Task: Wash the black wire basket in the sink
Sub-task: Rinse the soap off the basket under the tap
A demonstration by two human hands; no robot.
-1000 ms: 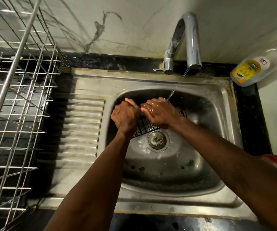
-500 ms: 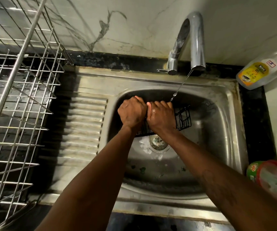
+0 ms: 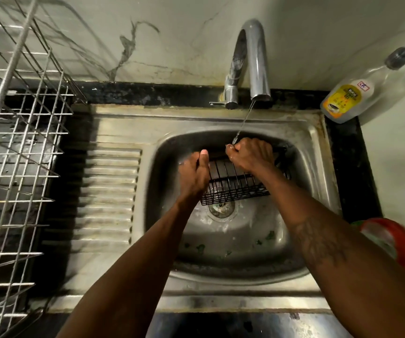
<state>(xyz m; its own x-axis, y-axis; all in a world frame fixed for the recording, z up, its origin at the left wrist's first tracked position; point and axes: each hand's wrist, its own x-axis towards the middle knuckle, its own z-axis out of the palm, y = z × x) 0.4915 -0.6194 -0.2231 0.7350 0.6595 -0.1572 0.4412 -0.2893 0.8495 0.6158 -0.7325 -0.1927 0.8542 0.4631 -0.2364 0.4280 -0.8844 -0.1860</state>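
Grimy steel sink under a marbled wall. Left hand is wrapped round the left end of the black wire basket, thumb up; right hand is clenched on its far rim. The basket is tilted above the drain, inside the bowl. A thin stream from the tap hits the right knuckles, so I'd guess the wet wire could slip and drop. The basket's right end hides behind the hand, and it's all a bit blurry.
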